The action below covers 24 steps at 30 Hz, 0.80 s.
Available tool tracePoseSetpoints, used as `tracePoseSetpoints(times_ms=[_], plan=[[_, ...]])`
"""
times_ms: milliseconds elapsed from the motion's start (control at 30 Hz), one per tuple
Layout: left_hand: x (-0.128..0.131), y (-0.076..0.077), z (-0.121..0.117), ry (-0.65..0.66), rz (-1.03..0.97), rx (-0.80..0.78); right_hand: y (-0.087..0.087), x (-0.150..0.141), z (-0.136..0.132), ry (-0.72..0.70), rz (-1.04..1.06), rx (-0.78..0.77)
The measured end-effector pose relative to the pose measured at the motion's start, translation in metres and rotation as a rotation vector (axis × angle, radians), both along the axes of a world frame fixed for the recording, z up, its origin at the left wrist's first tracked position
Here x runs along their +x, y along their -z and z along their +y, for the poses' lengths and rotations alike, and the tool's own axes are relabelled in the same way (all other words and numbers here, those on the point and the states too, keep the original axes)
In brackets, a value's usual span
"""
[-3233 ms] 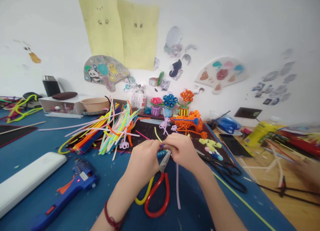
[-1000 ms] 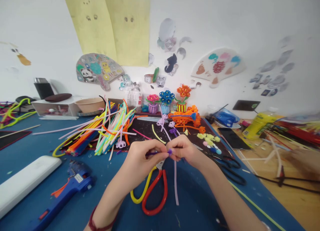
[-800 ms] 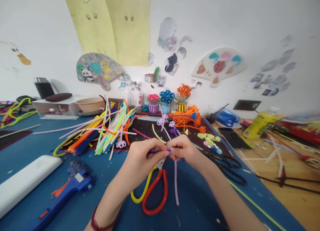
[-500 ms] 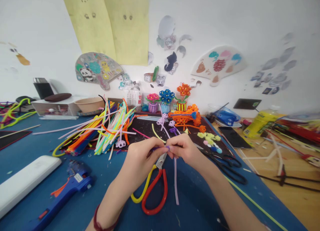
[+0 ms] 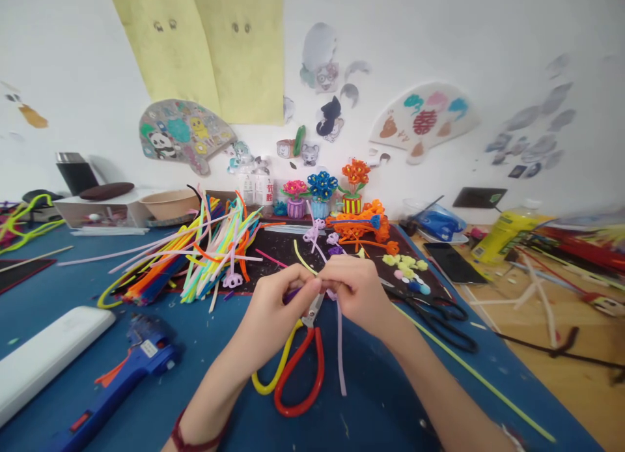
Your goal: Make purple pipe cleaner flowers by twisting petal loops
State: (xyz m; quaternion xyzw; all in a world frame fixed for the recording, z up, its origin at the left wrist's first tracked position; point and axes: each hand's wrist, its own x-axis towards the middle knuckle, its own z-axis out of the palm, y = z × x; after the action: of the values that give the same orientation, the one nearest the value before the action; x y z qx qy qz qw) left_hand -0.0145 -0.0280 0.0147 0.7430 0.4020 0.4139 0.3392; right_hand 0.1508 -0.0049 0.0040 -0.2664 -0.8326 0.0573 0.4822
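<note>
My left hand (image 5: 279,301) and my right hand (image 5: 355,294) meet fingertip to fingertip above the dark mat. Both pinch a short purple pipe cleaner (image 5: 291,296), mostly hidden by the fingers; a bit of it shows inside the curl of my left hand. Under them lie scissors (image 5: 319,367) with one red and one yellow handle, blades pointing away from me. A lilac pipe cleaner (image 5: 340,354) runs toward me below my right hand. Just beyond my hands are a lilac looped flower (image 5: 313,230) and a small purple one (image 5: 335,250).
Bundled pipe cleaners (image 5: 215,250) lie left of centre, with a blue glue gun (image 5: 141,361) and a white case (image 5: 53,354) nearer. Black scissors (image 5: 439,318) and a phone (image 5: 454,263) sit right. Potted pipe-cleaner flowers (image 5: 321,195) stand by the wall.
My hands stay together; my right hand has rolled over, its back now more toward me, and the purple piece is more covered. The view has shifted slightly. A co-worker's hand at right has left view.
</note>
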Motion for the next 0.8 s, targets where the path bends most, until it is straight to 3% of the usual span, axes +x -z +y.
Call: tracePoseSetpoints(times_ms=[200,333,433,500,600,667,800], plan=[[0.005,-0.003,-0.005,0.016,-0.205,-0.163,0.001,-0.002,-0.001,0.106,-0.036,0.179],[0.011,-0.001,-0.008,0.038,-0.360,-0.269,0.003,-0.004,-0.005,0.222,-0.094,0.401],[0.011,0.001,-0.008,-0.001,-0.278,-0.178,0.003,-0.001,-0.005,0.253,-0.163,0.464],[0.008,0.002,-0.006,-0.080,-0.092,0.021,0.001,0.003,-0.003,0.205,-0.168,0.295],[0.000,0.003,-0.003,-0.145,0.184,0.365,-0.006,0.012,0.002,0.005,-0.128,-0.222],[-0.005,0.003,-0.001,-0.105,0.292,0.516,-0.011,0.019,0.004,-0.151,-0.155,-0.522],[-0.010,0.005,0.002,0.067,0.387,0.623,-0.016,0.026,0.004,-0.345,-0.172,-0.725]])
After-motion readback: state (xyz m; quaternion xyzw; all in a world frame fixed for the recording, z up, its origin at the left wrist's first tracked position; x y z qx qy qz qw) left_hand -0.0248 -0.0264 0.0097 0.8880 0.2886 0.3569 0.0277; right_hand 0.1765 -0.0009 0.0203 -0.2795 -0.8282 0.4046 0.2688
